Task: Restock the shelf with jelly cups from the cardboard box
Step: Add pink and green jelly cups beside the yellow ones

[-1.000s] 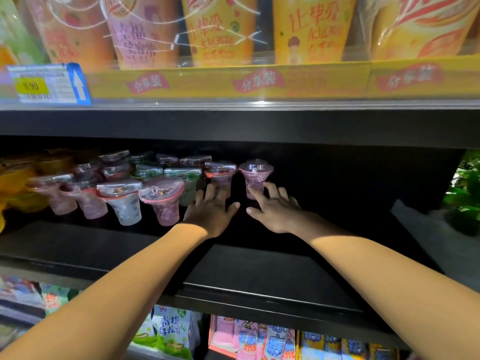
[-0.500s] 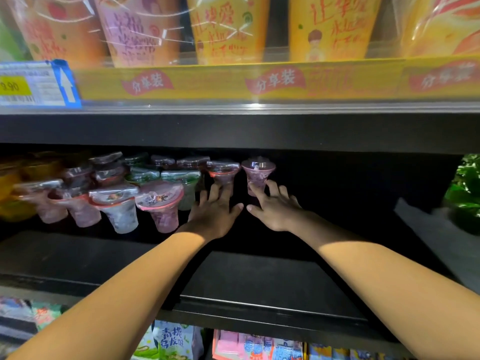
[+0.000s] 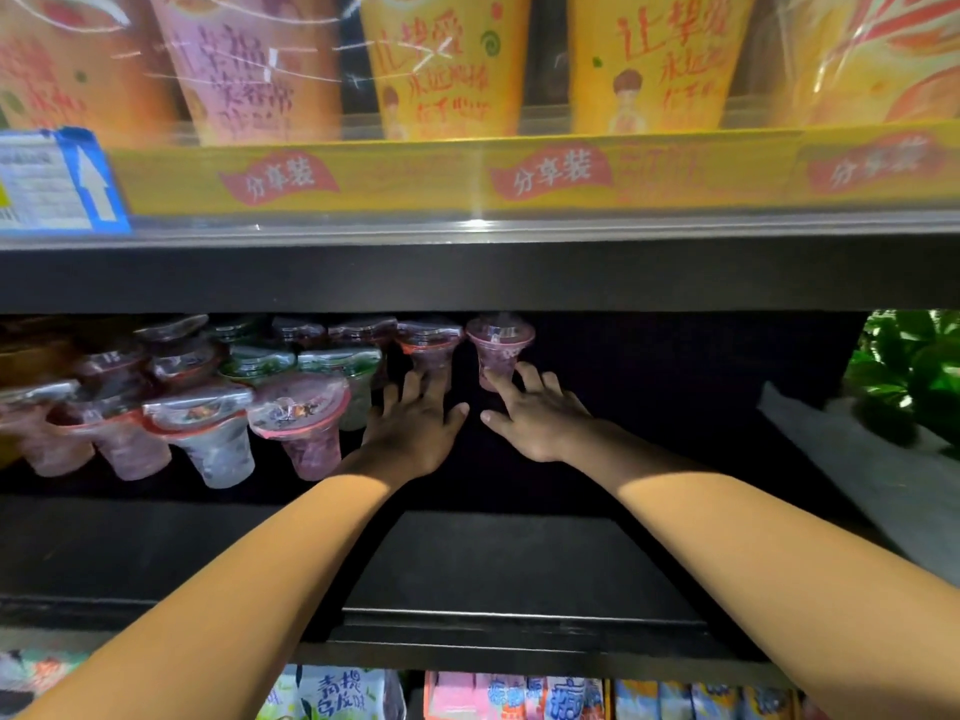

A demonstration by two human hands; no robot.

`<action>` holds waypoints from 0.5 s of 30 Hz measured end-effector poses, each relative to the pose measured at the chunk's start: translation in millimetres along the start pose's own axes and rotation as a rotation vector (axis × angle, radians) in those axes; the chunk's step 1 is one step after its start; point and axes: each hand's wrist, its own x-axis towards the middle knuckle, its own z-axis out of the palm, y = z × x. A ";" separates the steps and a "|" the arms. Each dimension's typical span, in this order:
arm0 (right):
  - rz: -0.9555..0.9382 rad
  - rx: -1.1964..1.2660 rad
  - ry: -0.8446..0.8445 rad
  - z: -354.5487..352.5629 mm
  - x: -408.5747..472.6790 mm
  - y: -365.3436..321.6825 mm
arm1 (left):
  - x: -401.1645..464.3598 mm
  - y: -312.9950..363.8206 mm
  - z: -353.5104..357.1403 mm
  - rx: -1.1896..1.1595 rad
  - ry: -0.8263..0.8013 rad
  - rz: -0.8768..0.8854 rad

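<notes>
Tall orange, pink and yellow printed packs (image 3: 447, 65) across 12 o'clock, standing behind a yellow paper strip with red labels (image 3: 550, 171). Blue-and-white price tag with a white up arrow (image 3: 57, 181) at 10 o'clock, blurred. Green leafy plant (image 3: 914, 366) at 3 o'clock. Small printed snack packets (image 3: 519, 696) in green, pink and blue, at 6 o'clock.

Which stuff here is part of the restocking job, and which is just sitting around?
Job: jelly cups, dark shelf, left hand, right hand, pink cup at its fingertips.
Not the job: big yellow cups above, price tag, green plant, packets below.
</notes>
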 end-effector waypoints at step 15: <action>0.121 -0.020 -0.008 -6.8 -71.1 -19.2 | -46.5 15.9 -5.0 -0.023 -0.027 0.095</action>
